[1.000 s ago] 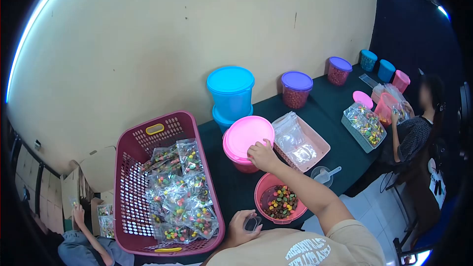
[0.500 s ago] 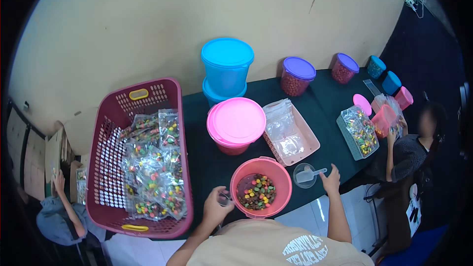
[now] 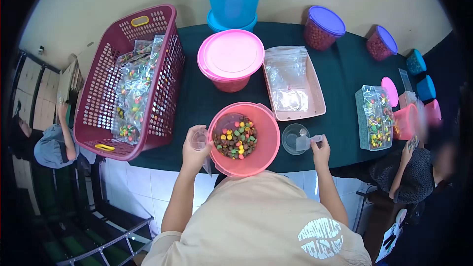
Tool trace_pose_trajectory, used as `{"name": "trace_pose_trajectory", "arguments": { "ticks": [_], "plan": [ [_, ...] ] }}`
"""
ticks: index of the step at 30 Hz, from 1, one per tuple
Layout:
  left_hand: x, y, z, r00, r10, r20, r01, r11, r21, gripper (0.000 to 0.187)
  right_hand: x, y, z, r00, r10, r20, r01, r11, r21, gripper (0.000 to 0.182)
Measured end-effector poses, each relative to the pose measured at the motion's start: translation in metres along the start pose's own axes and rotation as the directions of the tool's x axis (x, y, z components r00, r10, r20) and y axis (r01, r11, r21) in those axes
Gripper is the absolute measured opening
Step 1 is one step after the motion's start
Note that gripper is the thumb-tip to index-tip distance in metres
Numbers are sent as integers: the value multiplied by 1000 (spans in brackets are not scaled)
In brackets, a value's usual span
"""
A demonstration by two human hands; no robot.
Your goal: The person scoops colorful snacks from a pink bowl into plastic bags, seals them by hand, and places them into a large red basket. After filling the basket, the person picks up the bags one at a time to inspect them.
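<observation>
My left hand [image 3: 195,151] is closed around a small clear plastic cup [image 3: 199,139] at the left rim of a pink tub [image 3: 268,140]. Clear plastic film [image 3: 207,165], perhaps a bag, hangs below that hand. Inside the tub lie colourful round candies [image 3: 237,137], brown, yellow, green and pink. To the tub's right, my right hand [image 3: 321,152] pinches the handle of a translucent plastic scoop [image 3: 302,143]. The scoop's head rests in or over a round clear container [image 3: 290,149]; which one is hard to tell.
A maroon basket [image 3: 165,93] holds filled candy bags at left. Behind the tub stand a pink-lidded container [image 3: 231,54], blue containers [image 3: 234,0] and a tray [image 3: 315,96] with clear bags. At right, a person [image 3: 411,172] works beside a basket [image 3: 365,133] of candy packs; another person [image 3: 54,145] is far left.
My right hand, open beside the scoop's handle before, has closed on it. My left hand still holds the cup, now against the tub's rim. The whole view has tilted down.
</observation>
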State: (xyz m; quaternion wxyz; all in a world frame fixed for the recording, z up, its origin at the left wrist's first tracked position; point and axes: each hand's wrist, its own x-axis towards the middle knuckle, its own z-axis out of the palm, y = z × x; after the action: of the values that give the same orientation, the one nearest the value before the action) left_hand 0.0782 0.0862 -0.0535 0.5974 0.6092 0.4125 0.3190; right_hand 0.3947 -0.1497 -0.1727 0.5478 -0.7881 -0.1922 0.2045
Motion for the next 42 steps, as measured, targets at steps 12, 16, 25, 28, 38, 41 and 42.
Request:
{"name": "trace_pose_trajectory", "arguments": {
  "ticks": [12, 16, 25, 28, 38, 41, 42],
  "plan": [
    [-26, 33, 47, 996, 69, 63, -84, 954, 287, 49, -25, -130, 85, 555, -625, 549, 715, 696, 69, 18],
    [-28, 33, 53, 991, 127, 49, -135, 949, 284, 49, -23, -106, 128, 464, -633, 620, 706, 687, 173, 26],
    [-31, 31, 53, 994, 103, 48, -112, 954, 278, 48, -19, -107, 106, 670, -476, 570, 589, 808, -18, 13],
    [-32, 31, 59, 989, 136, 61, -148, 943, 299, 49, -29, -95, 114, 671, -364, 646, 464, 886, 17, 16],
    [-34, 31, 59, 995, 84, 53, -92, 983, 162, 50, -26, -84, 120, 551, -5, 834, -630, 654, 420, 13],
    [-35, 26, 52, 997, 77, 4, -76, 980, 182, 50, -24, -91, 113, 538, 0, 843, -717, 526, 457, 12],
    [-35, 22, 49, 997, 82, -9, -79, 982, 173, 51, -24, -95, 110, 549, -6, 836, -727, 489, 481, 12]
  ]
}}
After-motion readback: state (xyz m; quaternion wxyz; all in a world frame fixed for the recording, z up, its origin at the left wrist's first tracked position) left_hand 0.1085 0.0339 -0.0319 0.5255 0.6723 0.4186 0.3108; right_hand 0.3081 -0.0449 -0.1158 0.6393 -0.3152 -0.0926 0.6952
